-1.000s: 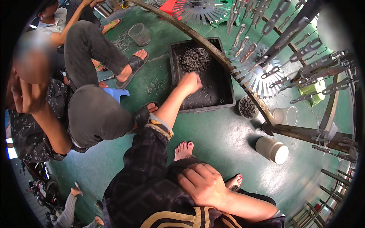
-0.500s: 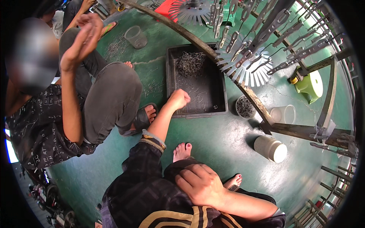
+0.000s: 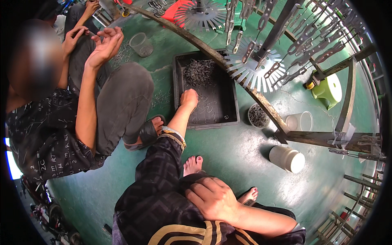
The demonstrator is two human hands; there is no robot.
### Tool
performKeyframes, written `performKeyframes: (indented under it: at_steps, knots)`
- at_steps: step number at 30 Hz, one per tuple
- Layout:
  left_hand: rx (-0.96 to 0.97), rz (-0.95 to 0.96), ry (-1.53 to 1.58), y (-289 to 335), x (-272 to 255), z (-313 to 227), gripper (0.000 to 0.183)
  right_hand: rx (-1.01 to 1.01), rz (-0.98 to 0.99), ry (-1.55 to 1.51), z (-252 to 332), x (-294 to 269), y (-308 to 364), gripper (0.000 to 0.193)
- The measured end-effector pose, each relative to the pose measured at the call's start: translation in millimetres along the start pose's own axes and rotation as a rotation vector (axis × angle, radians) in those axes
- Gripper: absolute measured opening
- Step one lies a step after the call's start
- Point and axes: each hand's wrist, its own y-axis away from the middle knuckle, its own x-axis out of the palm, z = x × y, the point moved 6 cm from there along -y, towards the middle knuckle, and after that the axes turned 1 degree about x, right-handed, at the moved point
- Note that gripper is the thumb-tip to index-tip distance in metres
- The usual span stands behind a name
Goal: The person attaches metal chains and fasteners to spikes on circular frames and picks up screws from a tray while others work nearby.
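Over the left side of a black tray on the floor, my left hand is closed, knuckles up. Its fingertips are hidden, so whatever they may hold cannot be made out. Just beyond it, a tangled pile of small metal wire hooks fills the tray's far left part. Loose hooks lie scattered on the tray bottom beside the hand. My right hand rests over my knee, fingers draped down, holding nothing that I can see.
A co-worker crouches at my left, both hands raised. A metal frame with slotted discs and hanging clips stretches across the far right. Nearby stand a tub of metal pieces, a clear container, a white jar and a green stool.
My left hand has moved farther forward, toward the pile of wire hooks. The co-worker's second hand has come into sight close to the first. My right hand stays on the knee.
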Motion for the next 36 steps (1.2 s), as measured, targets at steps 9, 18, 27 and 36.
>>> performKeyframes:
  at_steps: [9, 18, 27, 36]
  knots:
    - [0.215, 0.08, -0.117, 10, -5, -19, 0.035, -0.006, 0.006, -0.002, 0, 0, -1, 0.027]
    - [0.354, -0.254, 0.223, 30, -52, -23, 0.034, -0.052, -0.089, 0.0, -5, 0, -5, 0.016]
    - [-0.098, -0.28, 0.26, 107, -59, 12, 0.079, -0.064, -0.066, -0.005, -9, 0, -8, 0.02]
    - [-0.048, -0.266, 0.212, 64, -48, -25, 0.09, -0.082, -0.032, -0.008, -7, 1, -6, 0.021]
